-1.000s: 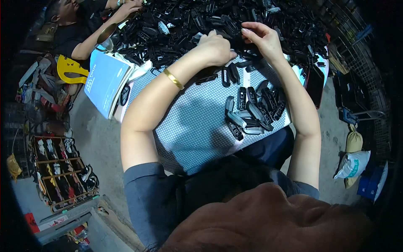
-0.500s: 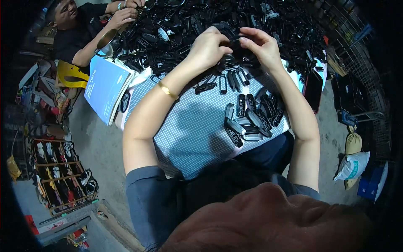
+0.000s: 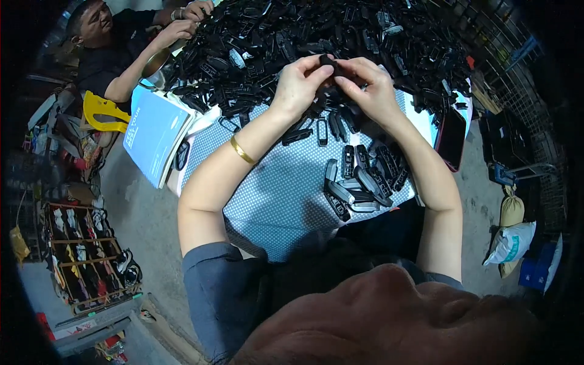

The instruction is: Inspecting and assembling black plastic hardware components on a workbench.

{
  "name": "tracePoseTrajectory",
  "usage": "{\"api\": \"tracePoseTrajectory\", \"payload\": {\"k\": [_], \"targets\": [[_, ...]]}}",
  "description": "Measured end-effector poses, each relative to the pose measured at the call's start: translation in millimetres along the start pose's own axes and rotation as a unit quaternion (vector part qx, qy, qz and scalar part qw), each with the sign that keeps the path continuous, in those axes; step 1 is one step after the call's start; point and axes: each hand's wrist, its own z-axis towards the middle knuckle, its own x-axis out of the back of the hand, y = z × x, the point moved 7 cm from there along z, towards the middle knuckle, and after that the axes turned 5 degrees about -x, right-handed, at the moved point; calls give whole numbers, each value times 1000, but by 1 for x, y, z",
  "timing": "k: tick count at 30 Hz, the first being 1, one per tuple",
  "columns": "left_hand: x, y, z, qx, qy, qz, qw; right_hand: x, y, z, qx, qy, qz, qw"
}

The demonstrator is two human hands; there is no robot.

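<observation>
A small black plastic piece (image 3: 327, 60), like part of a key fob shell, is held up between my two hands over the near side of a big heap. My left hand (image 3: 298, 86) pinches it between thumb and fingers. From the other side the thumb and forefinger of my right hand (image 3: 372, 90) close on it; its far end is partly hidden. The heap of black key fob shells (image 3: 267, 42) spreads behind my hands. Nearer me, a smaller group of black and grey shells (image 3: 366, 182) lies on the patterned cloth (image 3: 274, 201), with several loose shells (image 3: 322, 131) between.
At the table's left lie a blue book (image 3: 155, 137) and a metal cup (image 3: 157, 70). A dark phone (image 3: 451, 135) rests at the right edge. Across on the left, a co-worker's hands (image 3: 182, 27) work at the heap. A yellow stool (image 3: 104, 112) stands beyond the book.
Both my hands have come back toward me from deeper in the heap and closer together. The black piece now shows between my fingertips.
</observation>
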Motion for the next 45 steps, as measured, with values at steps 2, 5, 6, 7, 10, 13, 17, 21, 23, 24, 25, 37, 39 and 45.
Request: {"api": "tracePoseTrajectory", "payload": {"k": [2, 5, 6, 7, 10, 13, 17, 21, 23, 24, 25, 37, 39, 45], "targets": [[-1, 12, -1, -61, -10, 58, 996, 7, 0, 0, 1, 44, -4, 999], [1, 22, -2, -76, -5, 135, 988, 10, -3, 1, 38, 42, -24, 998], [1, 21, -2, -76, -6, 136, 988, 8, -2, 1, 34, 20, -39, 998], [1, 22, -2, -83, -5, 140, 987, 8, -1, 1, 34, 22, -39, 998], [1, 19, 0, -92, -6, 141, 986, 7, -2, 0, 45, 29, -53, 997], [0, 24, -1, -82, -13, 148, 985, 9, -10, -3, 79, 65, -59, 993], [1, 20, -1, -84, -22, 157, 984, 8, -16, -4, 80, 63, -89, 991], [-11, 24, -12, -80, 4, 151, 985, 7, -20, -8, 80, 83, -126, 985], [-12, 20, -9, -72, 14, 137, 988, 6, -22, -9, 98, 84, -152, 980], [-11, 17, -7, -63, 25, 123, 990, 6, -24, -9, 116, 85, -178, 974], [-11, 16, -5, -67, 24, 91, 993, 5, -22, -8, 115, 85, -177, 974], [-16, 39, 0, -115, -106, -31, 987, 3, -5, -6, 20, -8, -57, 998], [-16, 41, 0, -110, -87, -5, 990, 7, 5, 0, -23, -52, -40, 998], [-56, 72, -42, -211, -239, 295, 901, 24, 28, 12, -69, -100, -189, 974]]}}
